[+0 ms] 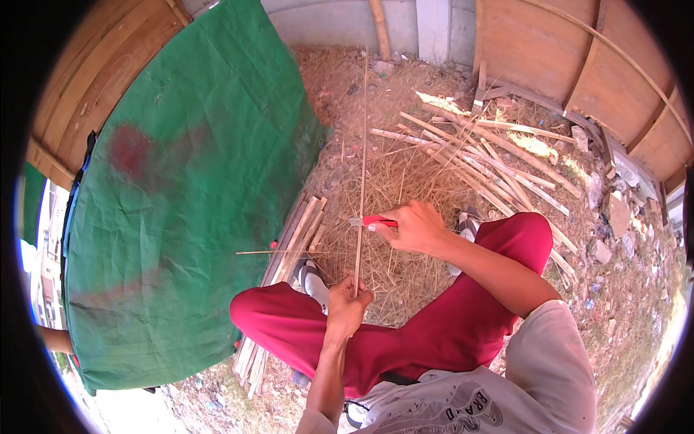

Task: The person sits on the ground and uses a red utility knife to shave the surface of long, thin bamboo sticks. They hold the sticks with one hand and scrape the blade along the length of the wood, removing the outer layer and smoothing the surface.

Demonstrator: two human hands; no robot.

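Head view: lower centre of the frame, the left hand [348,305] clasps a long thin strip [358,253] running up the middle, apparently steadying it against the red-handled knife [379,220] gripped by the right hand [417,228].

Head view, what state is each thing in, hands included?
Left hand: closed around the strip's near end
Right hand: closed on the knife
Knife: blade out, at the strip
Strip: long, thin, held off the ground
Green sheet: spread, wrinkled, stained
Shavings: loose, heaped
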